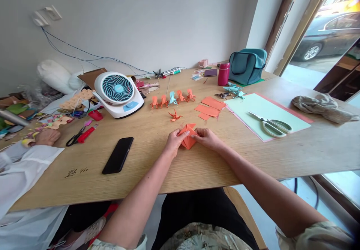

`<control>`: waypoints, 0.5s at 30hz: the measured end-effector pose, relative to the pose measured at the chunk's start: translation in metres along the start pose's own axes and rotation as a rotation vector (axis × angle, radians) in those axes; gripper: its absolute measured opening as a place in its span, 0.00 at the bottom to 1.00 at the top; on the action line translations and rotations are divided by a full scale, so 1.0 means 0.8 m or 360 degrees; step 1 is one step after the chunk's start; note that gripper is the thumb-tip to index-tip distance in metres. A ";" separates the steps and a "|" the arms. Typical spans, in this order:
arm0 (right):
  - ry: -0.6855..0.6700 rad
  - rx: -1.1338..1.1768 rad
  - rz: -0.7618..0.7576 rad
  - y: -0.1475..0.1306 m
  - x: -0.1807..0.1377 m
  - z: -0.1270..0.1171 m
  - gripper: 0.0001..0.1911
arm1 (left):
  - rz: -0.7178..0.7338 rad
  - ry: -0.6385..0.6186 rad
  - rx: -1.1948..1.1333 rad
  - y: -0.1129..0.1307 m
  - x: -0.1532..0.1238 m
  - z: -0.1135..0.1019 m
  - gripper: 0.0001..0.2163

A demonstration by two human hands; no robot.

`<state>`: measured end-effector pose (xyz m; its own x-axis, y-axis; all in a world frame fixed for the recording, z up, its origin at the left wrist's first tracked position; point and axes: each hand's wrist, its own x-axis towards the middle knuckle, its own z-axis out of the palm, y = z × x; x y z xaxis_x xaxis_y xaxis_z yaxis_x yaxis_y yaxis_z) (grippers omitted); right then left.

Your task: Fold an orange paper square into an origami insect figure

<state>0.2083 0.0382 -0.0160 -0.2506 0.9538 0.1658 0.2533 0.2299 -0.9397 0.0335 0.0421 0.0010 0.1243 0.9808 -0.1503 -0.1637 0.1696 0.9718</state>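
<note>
Between my two hands is a folded piece of orange origami paper (188, 140), pointed at top and bottom with creases down its middle. My left hand (175, 140) pinches its left side, thumb on the front. On the right side, my right hand (206, 137) grips it with thumb and fingers. Just beyond lies a small spiky orange origami figure (174, 116). Farther back stands a row of several origami figures, orange ones and one light blue figure (172, 98). Cut orange paper pieces (207, 110) lie to the right of them.
White-handled scissors (271, 124) rest on pale green paper sheets (292, 117) at right. A phone (118, 155) and a white fan (119, 94) are on the left. A co-worker's hand (47, 136) is at far left. A pink bottle (224, 74) and teal bag (247, 67) stand behind.
</note>
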 end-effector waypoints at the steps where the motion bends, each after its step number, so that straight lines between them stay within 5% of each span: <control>1: -0.0003 0.0010 -0.0003 -0.001 0.000 0.001 0.28 | -0.0009 -0.0012 -0.0016 0.002 0.001 0.001 0.28; 15: 0.0319 0.0213 0.0055 0.006 0.003 0.015 0.28 | -0.0230 -0.0101 -0.0106 -0.001 0.002 -0.003 0.29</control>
<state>0.1980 0.0393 -0.0235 -0.0501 0.9830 0.1766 0.1291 0.1817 -0.9748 0.0314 0.0438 -0.0004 0.2123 0.9381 -0.2735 -0.2040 0.3163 0.9265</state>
